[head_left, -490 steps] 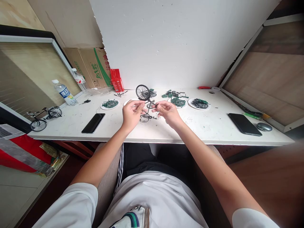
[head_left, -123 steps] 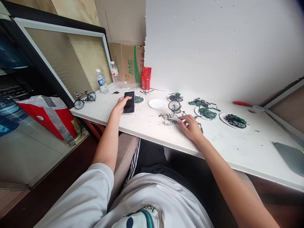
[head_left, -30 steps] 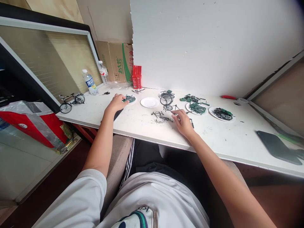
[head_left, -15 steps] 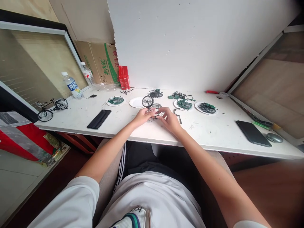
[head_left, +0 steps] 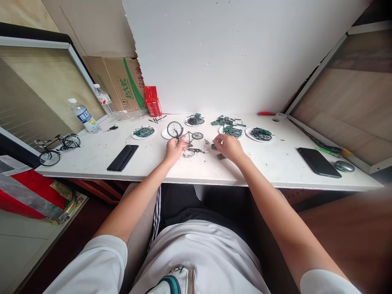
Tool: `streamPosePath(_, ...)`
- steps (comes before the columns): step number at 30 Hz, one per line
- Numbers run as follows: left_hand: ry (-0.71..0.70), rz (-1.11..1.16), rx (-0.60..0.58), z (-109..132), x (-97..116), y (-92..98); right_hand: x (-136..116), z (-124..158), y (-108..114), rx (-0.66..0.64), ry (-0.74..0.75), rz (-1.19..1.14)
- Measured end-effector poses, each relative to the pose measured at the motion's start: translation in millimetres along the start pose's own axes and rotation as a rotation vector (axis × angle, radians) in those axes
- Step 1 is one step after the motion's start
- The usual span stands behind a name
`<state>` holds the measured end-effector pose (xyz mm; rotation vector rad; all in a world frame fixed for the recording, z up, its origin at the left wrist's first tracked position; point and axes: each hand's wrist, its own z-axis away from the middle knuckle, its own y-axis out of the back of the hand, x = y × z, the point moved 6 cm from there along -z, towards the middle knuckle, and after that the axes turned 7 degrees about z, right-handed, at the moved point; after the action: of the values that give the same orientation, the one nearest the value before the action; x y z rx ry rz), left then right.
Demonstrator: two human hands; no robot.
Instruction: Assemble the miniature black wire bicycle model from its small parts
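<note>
Model bicycle (head_left: pixel 176 134) in pinch of left hand (head_left: pixel 174 150), grip of right hand (head_left: pixel 229 146) unclear

Right hand (head_left: pixel 228 147): grip indiscernible
Loose bits (head_left: pixel 207 141): too small to identify
Plate (head_left: pixel 164 134) behind wheel (head_left: pixel 174 129): partly hidden
Red bag (head_left: pixel 30 188): cut off at left edge
</note>
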<state>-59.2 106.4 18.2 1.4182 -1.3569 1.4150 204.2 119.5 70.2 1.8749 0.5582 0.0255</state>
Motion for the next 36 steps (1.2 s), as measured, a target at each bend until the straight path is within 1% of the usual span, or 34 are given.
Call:
streamPosePath(3, -0.015, 0.006, -0.013, 2.6, -1.1, -2.4, 25.6, -1.3, 4.4, -0.245, -0.116, 0.067)
streamPosePath(4, -0.026, 0.008, -0.022, 3.6, -1.2, -3.5, 31.0, -0.4, 6.1, -0.310, -0.126, 0.073)
streamPosePath(5, -0.034, 0.009, -0.029, 4.6, -1.2, -4.5, 35.3, 0.1, 9.2, -0.336, -0.130, 0.072)
streamPosePath(7, -0.033, 0.006, -0.038, 6.1, -1.6, -5.7, 41.1, -0.7, 18.1, -0.299, -0.128, 0.092)
streamPosePath(9, -0.012, 0.002, -0.047, 7.1, -2.1, -6.3, 47.7, -0.7, 22.5, -0.291, -0.178, 0.152)
streamPosePath(10, -0.002, 0.001, -0.051, 7.3, -2.1, -6.5, 50.9, -0.1, 21.9, -0.322, -0.212, 0.188)
streamPosePath(12, 0.005, 0.000, -0.058, 7.6, -1.8, -6.6, 56.0, 2.3, 17.9, -0.423, -0.272, 0.251)
streamPosePath(14, 0.003, -0.002, -0.064, 7.7, -1.6, -6.5, 58.4, 4.6, 14.8, -0.503, -0.303, 0.287)
streamPosePath(17, -0.001, -0.009, -0.074, 7.8, -2.6, -6.5, 59.0, 6.1, 15.4, -0.533, -0.323, 0.303)
streamPosePath(20, -0.003, -0.017, -0.074, 7.2, -4.3, -6.1, 58.2, 6.5, 16.8, -0.532, -0.316, 0.347)
streamPosePath(23, 0.008, -0.014, -0.069, 6.3, -5.9, -5.9, 56.8, 6.1, 15.1, -0.538, -0.258, 0.414)
streamPosePath(26, 0.020, -0.007, -0.067, 6.3, -5.9, -6.2, 60.0, 6.9, 10.9, -0.574, -0.215, 0.412)
streamPosePath(28, 0.021, 0.001, -0.067, 7.3, -4.4, -6.5, 62.9, 6.3, 11.3, -0.554, -0.197, 0.357)
streamPosePath(30, 0.021, 0.013, -0.065, 8.8, -2.4, -6.8, 62.0, 3.8, 15.9, -0.467, -0.167, 0.242)
streamPosePath(32, 0.020, 0.023, -0.068, 10.2, -0.6, -7.2, 54.4, -0.2, 24.7, -0.313, -0.109, 0.076)
streamPosePath(35, 0.019, 0.024, -0.068, 11.2, 1.0, -7.5, 35.8, -4.6, 42.2, 0.000, 0.004, -0.147)
streamPosePath(36, 0.019, 0.023, -0.066, 11.3, 1.1, -7.5, 30.6, -5.0, 45.7, 0.087, 0.025, -0.211)
